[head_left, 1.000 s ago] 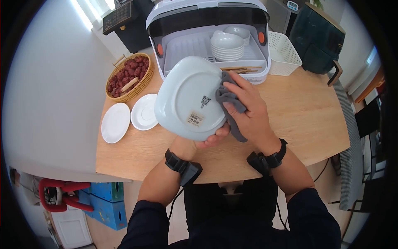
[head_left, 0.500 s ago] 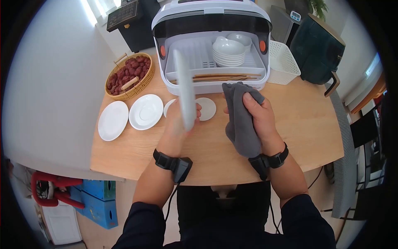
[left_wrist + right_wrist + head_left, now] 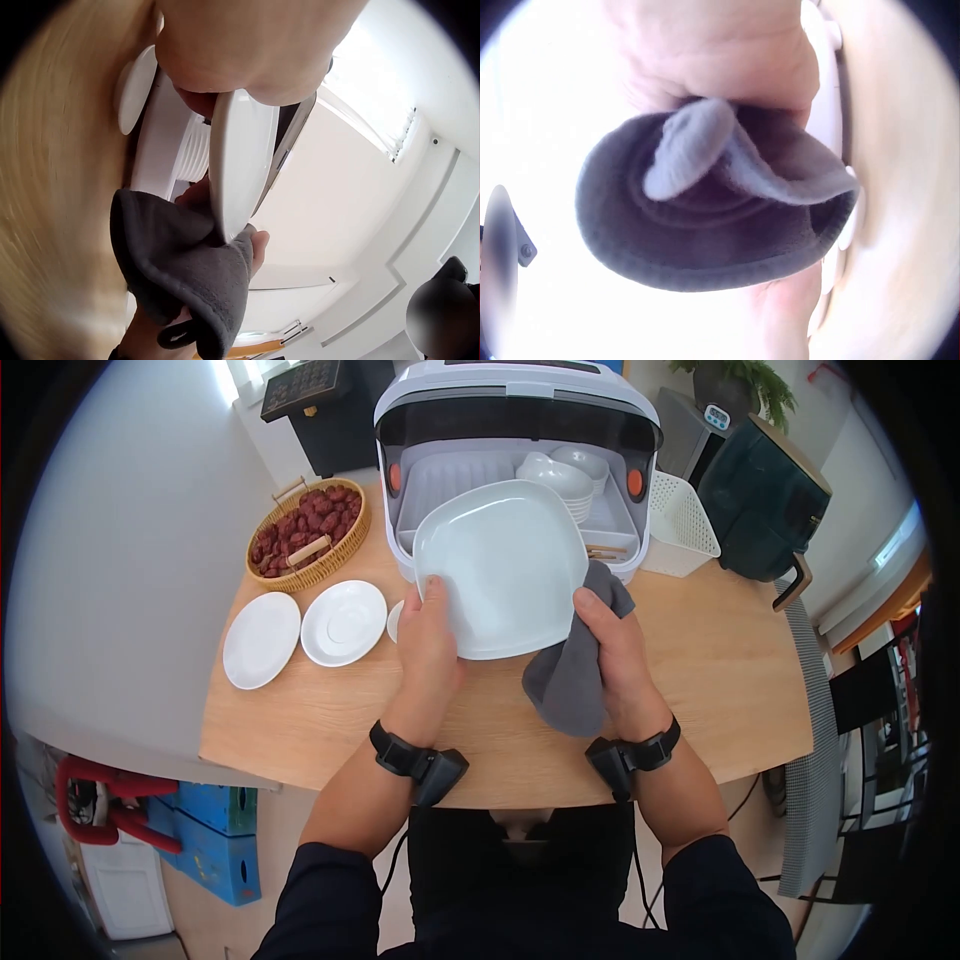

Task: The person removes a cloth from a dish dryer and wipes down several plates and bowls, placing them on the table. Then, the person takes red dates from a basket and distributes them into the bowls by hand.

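Note:
A white rounded-square plate [image 3: 505, 565] is held up over the table, its upper face toward the head camera. My left hand [image 3: 430, 640] grips its left edge, thumb on the face and fingers behind. At the right edge my right hand [image 3: 622, 660] holds a grey cloth [image 3: 570, 680], pinched round the rim with the thumb in front. In the left wrist view the cloth [image 3: 187, 262] wraps the far end of the plate [image 3: 240, 165]. The right wrist view is mostly filled by the hanging folds of the cloth [image 3: 705, 232].
Behind the plate stands an open dish cabinet [image 3: 520, 415] with stacked white bowls [image 3: 560, 478]. Small white plates [image 3: 343, 623] lie at left, near a basket of red dates [image 3: 308, 530]. A white perforated basket [image 3: 683, 525] and a dark green air fryer [image 3: 765, 500] stand at right.
The plate has turned from showing its underside, through edge-on, to showing its upper face. The right hand with the cloth came away from the plate and is back at its right edge.

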A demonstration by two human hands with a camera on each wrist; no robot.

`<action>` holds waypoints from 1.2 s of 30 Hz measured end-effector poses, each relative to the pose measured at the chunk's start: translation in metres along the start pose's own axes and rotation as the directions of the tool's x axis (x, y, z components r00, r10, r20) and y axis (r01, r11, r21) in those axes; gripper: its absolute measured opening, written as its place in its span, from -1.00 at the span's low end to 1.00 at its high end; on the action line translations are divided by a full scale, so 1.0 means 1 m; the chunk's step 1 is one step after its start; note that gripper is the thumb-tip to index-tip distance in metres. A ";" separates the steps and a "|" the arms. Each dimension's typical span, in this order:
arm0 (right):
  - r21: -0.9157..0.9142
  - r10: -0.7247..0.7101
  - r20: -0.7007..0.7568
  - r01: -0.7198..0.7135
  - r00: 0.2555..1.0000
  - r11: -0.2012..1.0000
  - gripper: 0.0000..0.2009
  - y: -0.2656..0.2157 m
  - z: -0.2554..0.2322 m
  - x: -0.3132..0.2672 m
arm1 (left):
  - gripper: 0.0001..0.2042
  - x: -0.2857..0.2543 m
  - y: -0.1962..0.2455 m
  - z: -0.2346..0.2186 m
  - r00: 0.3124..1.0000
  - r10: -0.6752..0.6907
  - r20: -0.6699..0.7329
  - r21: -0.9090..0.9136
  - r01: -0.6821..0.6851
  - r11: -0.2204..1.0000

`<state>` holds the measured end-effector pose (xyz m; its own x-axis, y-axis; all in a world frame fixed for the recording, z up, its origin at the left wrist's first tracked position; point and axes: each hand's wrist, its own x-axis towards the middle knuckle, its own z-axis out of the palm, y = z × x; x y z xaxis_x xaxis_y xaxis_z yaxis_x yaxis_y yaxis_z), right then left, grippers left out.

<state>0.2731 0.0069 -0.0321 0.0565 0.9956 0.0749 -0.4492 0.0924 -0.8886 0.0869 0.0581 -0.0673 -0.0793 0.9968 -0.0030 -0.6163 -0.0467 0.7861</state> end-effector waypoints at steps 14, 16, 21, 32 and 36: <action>-0.025 0.003 0.005 -0.002 1.000 1.000 -0.59 -0.008 -0.053 0.029 | -0.50 0.001 0.033 -0.018 0.852 -0.308 0.424 0.218 0.234 0.948; 0.094 0.049 -0.007 -0.048 0.999 0.994 -0.58 -0.009 -0.053 0.030 | -0.45 0.000 0.034 -0.015 0.766 -0.415 0.490 0.215 0.355 0.910; 0.341 0.167 0.047 -0.173 0.985 0.924 -0.57 -0.002 -0.029 0.021 | -0.45 -0.007 0.003 0.000 0.833 -0.263 0.487 0.029 0.285 0.958; -0.091 0.138 0.005 -0.137 0.990 0.986 -0.59 0.007 -0.045 0.025 | -0.49 0.000 0.014 -0.012 0.859 -0.227 0.460 0.011 0.250 0.968; -0.180 0.120 0.030 -0.112 0.992 0.977 -0.58 0.003 -0.043 0.022 | -0.44 -0.002 0.021 -0.011 0.872 -0.238 0.427 -0.053 0.287 0.956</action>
<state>0.3110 0.0288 -0.0522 -0.0240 0.9995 -0.0185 -0.2846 -0.0246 -0.9583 0.0658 0.0543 -0.0575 0.4122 0.9080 0.0745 -0.6540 0.2380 0.7181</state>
